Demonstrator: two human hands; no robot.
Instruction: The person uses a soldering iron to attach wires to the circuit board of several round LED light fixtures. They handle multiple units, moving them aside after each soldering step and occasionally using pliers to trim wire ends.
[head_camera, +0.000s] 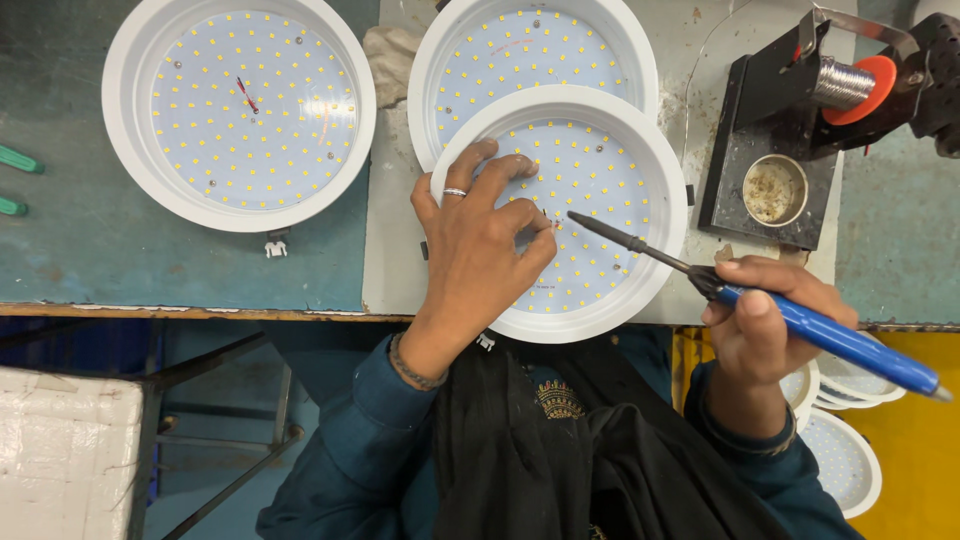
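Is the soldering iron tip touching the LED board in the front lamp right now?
Cannot tell. In the head view the soldering iron tip ends close to the left hand fingers, over the front lamp; the top-down angle hides any gap.

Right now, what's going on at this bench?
A person sits at a bench working on a round white LED panel. The left hand rests on the panel, fingertips pinched near its middle. The right hand holds a blue-handled soldering iron, its tip over the panel close to those fingertips. Two similar panels lie further back, one partly under the worked one. An iron stand with a solder spool sits to the right.
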